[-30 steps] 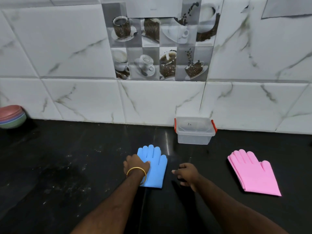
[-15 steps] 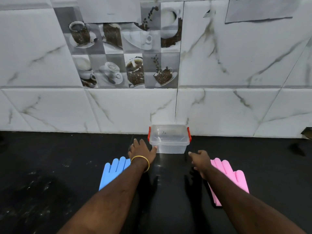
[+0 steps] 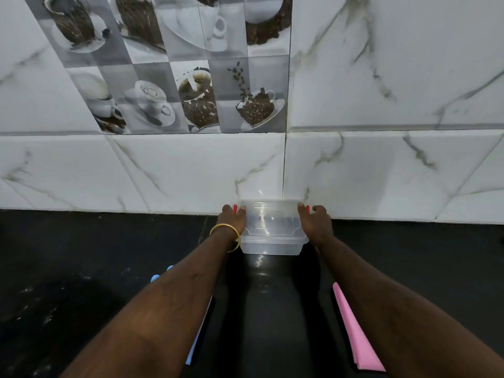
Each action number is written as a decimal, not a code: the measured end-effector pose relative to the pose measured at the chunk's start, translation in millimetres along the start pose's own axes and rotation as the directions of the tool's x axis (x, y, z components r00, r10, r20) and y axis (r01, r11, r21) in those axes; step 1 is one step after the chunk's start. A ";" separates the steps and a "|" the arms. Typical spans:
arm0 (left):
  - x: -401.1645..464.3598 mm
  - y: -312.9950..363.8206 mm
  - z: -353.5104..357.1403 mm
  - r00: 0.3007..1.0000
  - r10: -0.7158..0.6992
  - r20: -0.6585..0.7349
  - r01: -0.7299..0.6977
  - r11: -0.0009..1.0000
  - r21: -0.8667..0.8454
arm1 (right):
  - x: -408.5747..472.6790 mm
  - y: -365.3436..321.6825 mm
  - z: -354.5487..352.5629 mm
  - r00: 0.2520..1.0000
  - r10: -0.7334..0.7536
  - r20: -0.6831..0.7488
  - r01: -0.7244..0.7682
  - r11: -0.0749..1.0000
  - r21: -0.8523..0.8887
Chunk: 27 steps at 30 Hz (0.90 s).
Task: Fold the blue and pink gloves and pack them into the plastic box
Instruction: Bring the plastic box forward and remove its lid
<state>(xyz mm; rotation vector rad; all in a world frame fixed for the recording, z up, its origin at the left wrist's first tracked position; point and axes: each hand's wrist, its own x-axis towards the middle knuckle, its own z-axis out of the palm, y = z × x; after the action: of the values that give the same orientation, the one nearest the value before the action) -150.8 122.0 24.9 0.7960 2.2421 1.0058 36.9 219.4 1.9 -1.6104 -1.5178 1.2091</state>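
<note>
A clear plastic box (image 3: 272,230) with its lid on and red side clips stands against the tiled wall at the back of the black counter. My left hand (image 3: 231,218) grips its left side at the clip, and my right hand (image 3: 313,218) grips its right side. The blue glove (image 3: 156,276) lies flat under my left forearm, only its fingertips and a thin edge showing. The pink glove (image 3: 351,331) lies flat under my right forearm, mostly covered.
The black counter (image 3: 81,268) runs left and right of the box. The white marble-pattern tiled wall (image 3: 381,173) rises directly behind the box, with coffee-cup picture tiles above.
Both hands moved forward from beside the gloves to the box and closed on its two sides. The view moved closer to the wall, and my forearms now cover the gloves.
</note>
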 end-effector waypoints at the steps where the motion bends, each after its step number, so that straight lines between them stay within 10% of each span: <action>1: 7.1 0.8 1.6 1.000 -0.007 0.002 0.007 1.000 0.001 | 5.1 -1.7 5.4 1.000 -0.003 -0.006 0.003 1.000 -0.011; 27: -165.4 -91.1 -11.1 0.989 0.143 0.033 -0.144 0.989 0.031 | -166.4 78.3 -22.5 0.981 -0.183 -0.066 0.151 0.929 -0.339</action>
<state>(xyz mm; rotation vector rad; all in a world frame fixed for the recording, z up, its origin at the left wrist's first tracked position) -73.4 -48.6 -1.2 0.9933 2.2064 1.0165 102.4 48.2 -25.0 -1.6799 -1.8290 0.8007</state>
